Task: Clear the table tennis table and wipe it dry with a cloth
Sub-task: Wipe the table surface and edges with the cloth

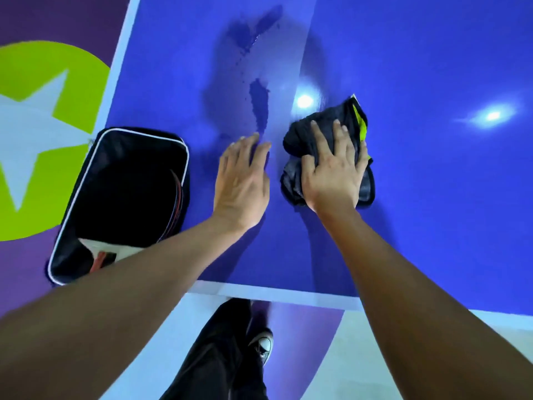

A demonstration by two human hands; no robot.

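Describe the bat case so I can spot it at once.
Start from the blue table tennis table and go to its left edge line. There, left of the left hand, lies the black rectangular fabric case with white piping, open, a bat handle showing inside. Unlike the crumpled dark grey cloth under the right hand, it is flat and boxy.

Lamp glare (304,101) on table (432,53), soft blur

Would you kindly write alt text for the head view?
A right hand presses a crumpled dark cloth onto a wet blue table tennis table; the left hand rests flat beside it. An open black paddle case lies at its left edge.
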